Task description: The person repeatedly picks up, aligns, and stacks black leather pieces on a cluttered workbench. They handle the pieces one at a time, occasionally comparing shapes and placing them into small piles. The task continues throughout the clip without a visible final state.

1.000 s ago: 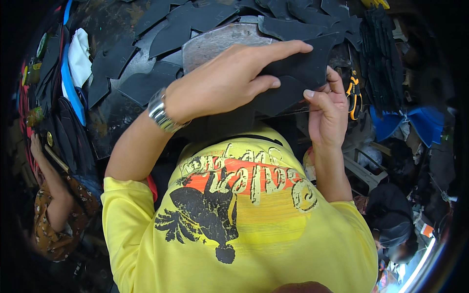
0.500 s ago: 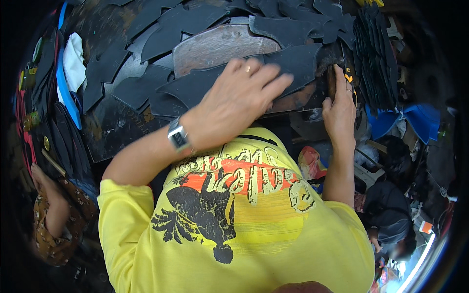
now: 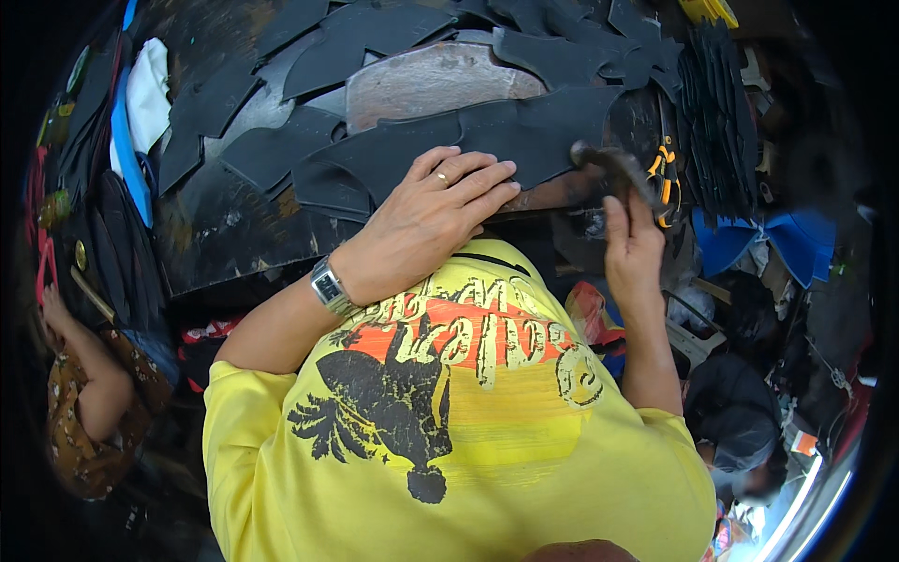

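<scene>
My left hand (image 3: 440,201) lies flat, its fingers stretched over the near edge of a curved black sheet piece (image 3: 412,150). Another black piece (image 3: 543,131) adjoins it on the right, along the front of the dark worktable (image 3: 248,262). In my right hand (image 3: 637,244) is what looks like a hammer (image 3: 613,167), smeared by motion and raised near that piece's right end. The fingers are closed round its handle. Just right of it lie orange-and-black tool handles (image 3: 667,183), perhaps scissors. Behind the front pieces shows a bare, worn grey-brown slab (image 3: 440,82).
Overlapping black cut pieces (image 3: 361,42) cover the back of the table. A stack of black pieces (image 3: 716,122) stands at the right, above a blue piece (image 3: 768,239). White cloth (image 3: 148,103) hangs at the left. One person's arm (image 3: 89,365) shows lower left; another person (image 3: 740,412) is lower right.
My left hand has settled from a blurred movement onto the black piece. My right hand has drawn slightly nearer, and the hammer has swung leftward from upright to slanted.
</scene>
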A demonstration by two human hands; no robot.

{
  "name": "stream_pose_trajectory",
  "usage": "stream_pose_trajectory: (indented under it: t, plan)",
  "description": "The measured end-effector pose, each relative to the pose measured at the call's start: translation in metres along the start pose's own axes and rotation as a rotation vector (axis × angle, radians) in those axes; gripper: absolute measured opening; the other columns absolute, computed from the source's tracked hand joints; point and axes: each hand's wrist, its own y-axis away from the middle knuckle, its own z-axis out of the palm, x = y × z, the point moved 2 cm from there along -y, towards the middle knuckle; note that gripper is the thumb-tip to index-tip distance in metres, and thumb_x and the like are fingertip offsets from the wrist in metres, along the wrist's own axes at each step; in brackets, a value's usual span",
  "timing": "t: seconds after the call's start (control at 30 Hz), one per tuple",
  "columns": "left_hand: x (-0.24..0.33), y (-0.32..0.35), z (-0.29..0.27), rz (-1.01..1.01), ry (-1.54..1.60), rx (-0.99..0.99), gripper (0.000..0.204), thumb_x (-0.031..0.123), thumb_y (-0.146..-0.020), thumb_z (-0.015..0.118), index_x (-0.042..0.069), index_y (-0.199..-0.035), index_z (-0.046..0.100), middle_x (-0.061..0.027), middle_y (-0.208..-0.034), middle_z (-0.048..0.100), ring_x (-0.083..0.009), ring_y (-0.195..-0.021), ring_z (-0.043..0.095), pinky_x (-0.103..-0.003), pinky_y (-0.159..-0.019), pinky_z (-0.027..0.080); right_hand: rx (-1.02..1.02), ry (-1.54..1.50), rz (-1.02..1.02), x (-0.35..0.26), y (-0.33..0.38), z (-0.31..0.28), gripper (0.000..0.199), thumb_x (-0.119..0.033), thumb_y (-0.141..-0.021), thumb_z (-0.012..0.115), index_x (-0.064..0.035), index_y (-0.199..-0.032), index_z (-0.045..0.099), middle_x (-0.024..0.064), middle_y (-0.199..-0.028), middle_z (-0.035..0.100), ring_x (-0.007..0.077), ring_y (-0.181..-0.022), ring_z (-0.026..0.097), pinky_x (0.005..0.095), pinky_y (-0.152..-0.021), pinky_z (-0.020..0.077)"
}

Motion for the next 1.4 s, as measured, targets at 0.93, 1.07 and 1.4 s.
stream_pose_trajectory:
  t: [0.93, 1.07, 1.4]
  plan:
    - [-0.016, 0.048, -0.055, -0.174, -0.051, 0.176, 0.049, 0.013, -0.077, 0.083, 0.011, -0.123, 0.066, -0.0112, -0.140, 0.057, -0.0314, -0.135, 0.051, -0.055, -0.120, 0.032, 0.188, -0.777, 0.221, -0.035, -0.045, 0.004, 0.044, -0.024, -0.105, 0.063, -0.0096, -0.147, 0.057, 0.0004, -0.075, 0.058, 0.0018, -0.057, 0.043, 0.0185, -0.050, 0.0351]
    - [-0.036, 0.064, -0.063, -0.262, -0.190, 0.196, 0.046, 0.016, -0.078, 0.084, 0.015, -0.120, 0.067, -0.0082, -0.145, 0.055, -0.0306, -0.137, 0.050, -0.055, -0.121, 0.030, -0.176, -0.105, 0.064, -0.036, -0.053, 0.034, 0.039, -0.022, -0.104, 0.062, -0.0065, -0.140, 0.060, 0.0115, -0.093, 0.074, 0.0166, -0.076, 0.066, 0.0347, -0.072, 0.0534]
    - [-0.049, 0.060, -0.052, -0.201, -0.110, 0.196, 0.035, 0.009, -0.083, 0.079, 0.017, -0.117, 0.072, -0.0059, -0.139, 0.062, -0.0278, -0.133, 0.055, -0.053, -0.123, 0.032, -0.154, -0.341, 0.073, -0.068, -0.046, 0.036, 0.045, -0.027, -0.108, 0.057, -0.0002, -0.143, 0.054, 0.0127, -0.086, 0.069, 0.0140, -0.069, 0.062, 0.0260, -0.064, 0.0489]
